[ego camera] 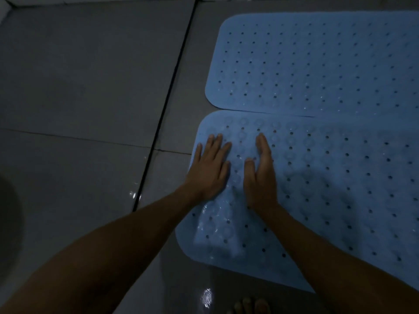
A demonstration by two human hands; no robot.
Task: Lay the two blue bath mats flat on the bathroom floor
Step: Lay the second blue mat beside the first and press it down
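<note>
Blue rubber under both palms: left hand [209,168] spread flat, right hand [260,168] flat with fingers together, both pressing the near mat [328,189] at its left end, centre frame. Step looks like smoothing it down; next probably means working right along the mat. Long axis runs left-right, as does the far mat [317,64], upper right, edges touching. Grey tile floor [90,75] looks wet.
</note>
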